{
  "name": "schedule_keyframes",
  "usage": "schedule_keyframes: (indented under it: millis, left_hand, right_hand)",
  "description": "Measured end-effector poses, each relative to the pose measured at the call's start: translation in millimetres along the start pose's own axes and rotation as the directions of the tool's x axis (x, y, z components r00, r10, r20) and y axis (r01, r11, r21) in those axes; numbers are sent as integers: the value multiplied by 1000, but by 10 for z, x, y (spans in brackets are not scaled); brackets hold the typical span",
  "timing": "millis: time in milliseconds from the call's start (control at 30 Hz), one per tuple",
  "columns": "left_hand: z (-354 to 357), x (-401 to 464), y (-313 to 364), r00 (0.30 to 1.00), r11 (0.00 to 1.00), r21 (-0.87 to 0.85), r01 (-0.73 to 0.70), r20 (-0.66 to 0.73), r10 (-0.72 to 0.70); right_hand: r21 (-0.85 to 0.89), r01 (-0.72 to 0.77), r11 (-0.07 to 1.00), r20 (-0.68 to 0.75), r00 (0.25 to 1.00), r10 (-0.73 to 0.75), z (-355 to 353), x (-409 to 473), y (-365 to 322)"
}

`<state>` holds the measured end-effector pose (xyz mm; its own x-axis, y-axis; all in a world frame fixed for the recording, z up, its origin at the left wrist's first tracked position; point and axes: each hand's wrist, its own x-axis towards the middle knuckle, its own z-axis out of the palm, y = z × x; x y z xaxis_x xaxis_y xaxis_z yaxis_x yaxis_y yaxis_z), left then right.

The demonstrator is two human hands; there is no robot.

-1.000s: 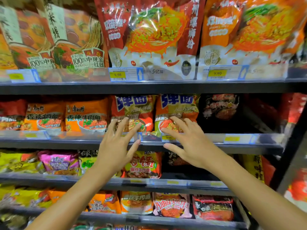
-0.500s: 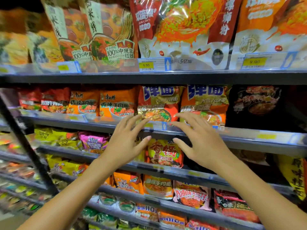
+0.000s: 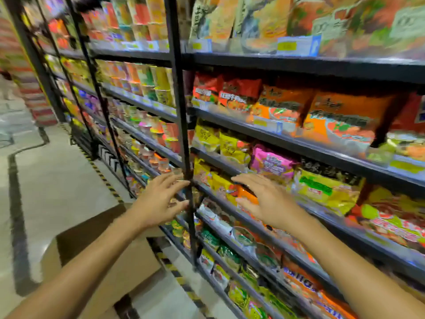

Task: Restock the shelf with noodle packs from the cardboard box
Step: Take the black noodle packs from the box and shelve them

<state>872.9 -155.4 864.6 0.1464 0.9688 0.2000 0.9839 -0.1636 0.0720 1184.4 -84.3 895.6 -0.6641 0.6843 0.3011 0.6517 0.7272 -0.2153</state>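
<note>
Dark metal shelves [image 3: 299, 146] run along the right, filled with orange, yellow, pink and red noodle packs [image 3: 345, 118]. My left hand [image 3: 158, 201] hovers with spread fingers in front of a black upright post [image 3: 184, 134], holding nothing. My right hand [image 3: 264, 201] is held flat and empty before the yellow and orange packs [image 3: 223, 185] on a lower shelf. A brown cardboard box [image 3: 110, 261] stands on the floor below my left forearm; its contents are hidden. The picture is blurred by motion.
Further left, shelves hold rows of cup noodles [image 3: 147, 86]. A pale tiled floor [image 3: 57, 180] with a yellow-black striped strip [image 3: 103, 178] runs along the shelf base. Stacked goods [image 3: 27, 88] stand at the far left end of the aisle.
The view has swung left and down, bringing the floor, the box and the cup noodle shelves into sight. Both empty hands have dropped from the middle shelf to a lower one.
</note>
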Motion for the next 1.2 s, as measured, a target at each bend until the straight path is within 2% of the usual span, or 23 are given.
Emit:
schedule_keyframes:
  millis: [200,533,633,833,1033,1200]
  left_hand:
    - [46,-957,-1241,958,964,55,261,107,-265]
    - [468,-1849,-2606,781,797,34,603,175,-599]
    - [655,-1903,-2983,737,750,6,661,182,-651]
    - [1025,-1668,-3873,636,663,5,748,278,-720]
    - [1407,-1183,-4804,546,591,-2,806,388,-743]
    - [1730,-956,-5188,489,512,-75,856,437,-754]
  right_hand:
    - [80,69,994,217,973,-85,892,956,-859]
    - [177,143,974,453,866,-210,2283,2168,-1628]
    - [199,182,963,506,822,-260,2760,2620,-1712]
    - [290,214,933,571,744,-348,3701,3647,-1847]
    - [358,150,921,662,655,-364,4496,4638,-1977]
    - [384,128,914,709,594,-381,5054,5170,-2126]
